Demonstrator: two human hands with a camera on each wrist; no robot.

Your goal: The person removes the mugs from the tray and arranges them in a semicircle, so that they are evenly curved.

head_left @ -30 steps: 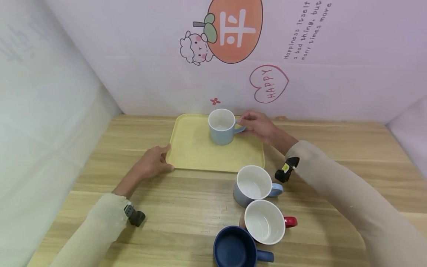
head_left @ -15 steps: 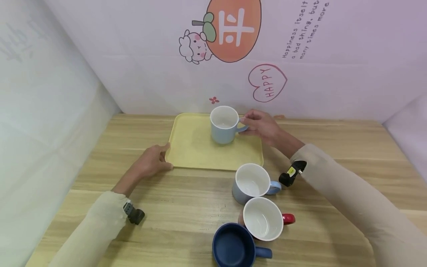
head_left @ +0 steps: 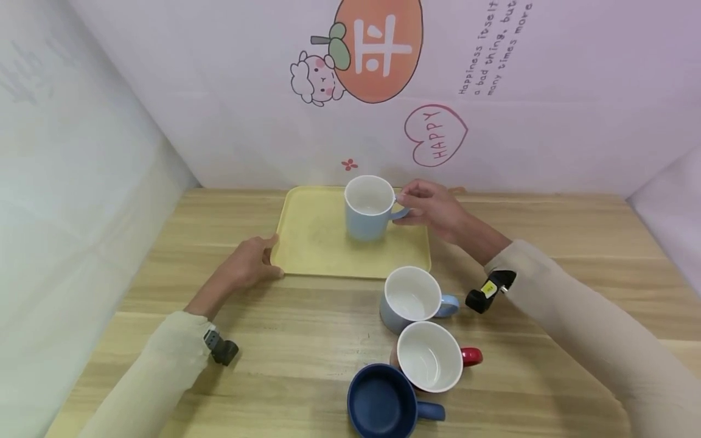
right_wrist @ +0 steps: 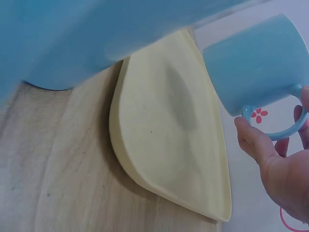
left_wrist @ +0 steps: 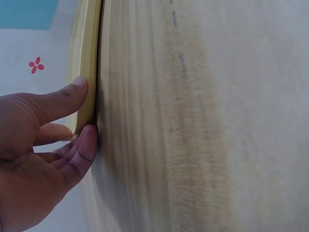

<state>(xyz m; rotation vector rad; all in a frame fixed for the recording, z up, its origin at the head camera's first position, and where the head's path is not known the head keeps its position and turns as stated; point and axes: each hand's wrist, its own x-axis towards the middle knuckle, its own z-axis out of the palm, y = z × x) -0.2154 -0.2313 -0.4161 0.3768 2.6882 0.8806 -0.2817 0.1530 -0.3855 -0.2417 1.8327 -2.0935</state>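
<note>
A light blue mug (head_left: 366,220) with a white inside is held upright by its handle in my right hand (head_left: 435,207). In the right wrist view the mug (right_wrist: 258,63) hangs above the yellow tray (right_wrist: 145,145), its shadow falling on the tray's floor. My left hand (head_left: 249,264) grips the tray (head_left: 312,258) at its front left corner. The left wrist view shows the thumb (left_wrist: 67,100) along the tray's front edge and the fingers bent round the corner.
On the wooden table (head_left: 263,377) before the tray stand a grey-blue mug (head_left: 387,313), a white-lined mug with a red handle (head_left: 472,356) and a dark blue mug (head_left: 378,404), close together with handles rightward. A printed white cloth (head_left: 246,121) rises behind the tray.
The right wrist has swung a little to the right while its fingers keep the mug's handle; the mug shifts only slightly over the tray. My left hand stays at the tray corner.
</note>
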